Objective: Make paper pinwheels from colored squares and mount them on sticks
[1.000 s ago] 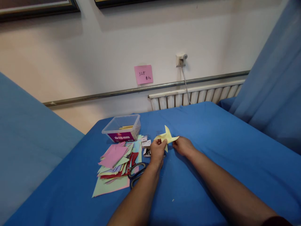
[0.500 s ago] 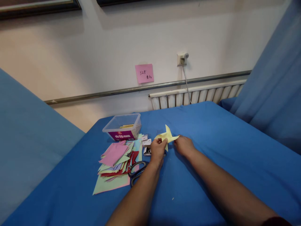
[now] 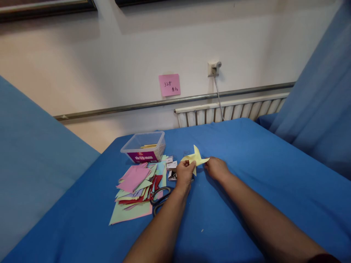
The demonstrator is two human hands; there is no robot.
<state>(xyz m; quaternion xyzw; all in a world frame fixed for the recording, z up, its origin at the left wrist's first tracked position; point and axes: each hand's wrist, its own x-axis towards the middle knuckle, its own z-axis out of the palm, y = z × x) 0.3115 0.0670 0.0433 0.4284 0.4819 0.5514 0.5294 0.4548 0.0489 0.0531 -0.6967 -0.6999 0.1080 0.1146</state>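
Note:
A yellow paper pinwheel point(image 3: 197, 159) with pointed blades is held up over the blue-covered table. My left hand point(image 3: 185, 175) pinches it near the middle, thumb on the front face. Close by its right-hand blade tip is my right hand point(image 3: 216, 168), fingers curled together. What those fingers hold, if anything, is hidden, and I cannot tell whether they touch the blade. Just left of my left hand lies a small open box point(image 3: 172, 175) with dark, shiny small pieces in it. Black-handled scissors point(image 3: 161, 197) lie partly under my left forearm.
Stacked coloured paper pieces point(image 3: 134, 179) lie on the left of the blue tablecloth point(image 3: 246, 153). Behind them stands a clear plastic box point(image 3: 145, 146) containing yellow sticks. A wall with a pipe rail point(image 3: 123, 108) and a radiator point(image 3: 233, 109) borders the far side; blue curtains hang at both sides.
The view has shifted very slightly. Both hands and the pinwheel keep nearly the same position, with no visible change in grip.

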